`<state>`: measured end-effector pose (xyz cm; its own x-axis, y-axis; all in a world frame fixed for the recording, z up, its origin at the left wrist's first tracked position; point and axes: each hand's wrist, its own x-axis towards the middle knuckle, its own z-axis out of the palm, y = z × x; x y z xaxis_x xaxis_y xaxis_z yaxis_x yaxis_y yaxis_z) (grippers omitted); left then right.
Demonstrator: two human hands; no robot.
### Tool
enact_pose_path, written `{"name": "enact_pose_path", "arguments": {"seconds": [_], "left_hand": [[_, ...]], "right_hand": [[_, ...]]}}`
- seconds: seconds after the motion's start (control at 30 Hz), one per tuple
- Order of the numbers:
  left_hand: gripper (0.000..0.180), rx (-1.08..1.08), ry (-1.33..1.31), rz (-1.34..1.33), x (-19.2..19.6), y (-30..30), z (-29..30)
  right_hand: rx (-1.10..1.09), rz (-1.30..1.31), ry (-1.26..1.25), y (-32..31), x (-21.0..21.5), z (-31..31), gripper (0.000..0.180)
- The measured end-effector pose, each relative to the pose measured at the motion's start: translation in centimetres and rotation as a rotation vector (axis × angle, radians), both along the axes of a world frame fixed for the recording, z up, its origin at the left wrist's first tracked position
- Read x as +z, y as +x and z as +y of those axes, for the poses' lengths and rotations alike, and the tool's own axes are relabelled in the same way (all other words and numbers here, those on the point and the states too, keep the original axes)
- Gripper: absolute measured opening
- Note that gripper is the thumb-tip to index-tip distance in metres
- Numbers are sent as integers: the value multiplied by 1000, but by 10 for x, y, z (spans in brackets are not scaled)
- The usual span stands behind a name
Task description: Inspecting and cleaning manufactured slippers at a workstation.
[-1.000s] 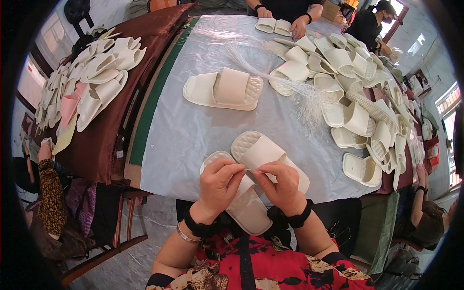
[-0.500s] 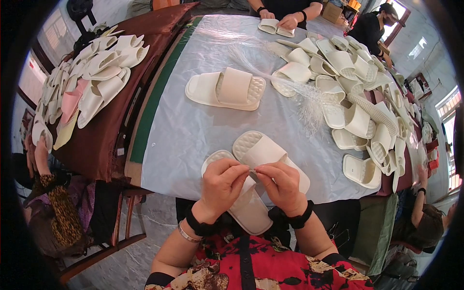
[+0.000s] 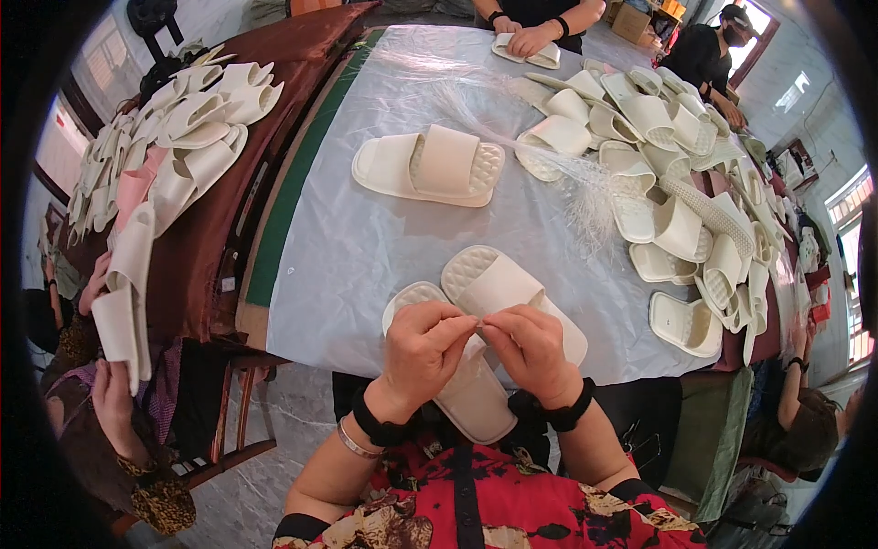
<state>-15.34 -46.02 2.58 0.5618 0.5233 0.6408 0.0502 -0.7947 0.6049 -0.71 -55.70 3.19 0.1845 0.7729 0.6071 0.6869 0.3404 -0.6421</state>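
My left hand and my right hand meet fingertip to fingertip in front of me. Both are closed in a pinch; whatever is between the fingertips is too small to make out. Just under them, two cream slide slippers lie at the table's near edge. One slipper has its quilted footbed facing up; the other slipper is partly covered by my left hand and juts over the edge toward me. Farther in, another pair of cream slippers rests stacked on its side.
Pale plastic sheeting covers the table. A bundle of thin clear strands lies beside a big heap of slippers on the right. More slippers fill the left table, where a co-worker holds a pair. Another person's hands work opposite.
My hands stay almost in place, with the fingertips drawn closer together. On the left, a co-worker has lifted a pair of slippers. The person opposite has brought two slippers together.
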Motion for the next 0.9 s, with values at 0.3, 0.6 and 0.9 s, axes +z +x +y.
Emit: {"name": "enact_pose_path", "arguments": {"seconds": [0.3,0.6,0.9], "left_hand": [[9,-18,-41,-10,0,1,-3],[9,-21,-64,-4,3,1,-5],[11,-47,-86,24,6,0,-4]], "right_hand": [[44,6,26,1,-2,0,13],[49,63,27,2,-5,-2,13],[55,54,35,2,-5,-2,12]]}}
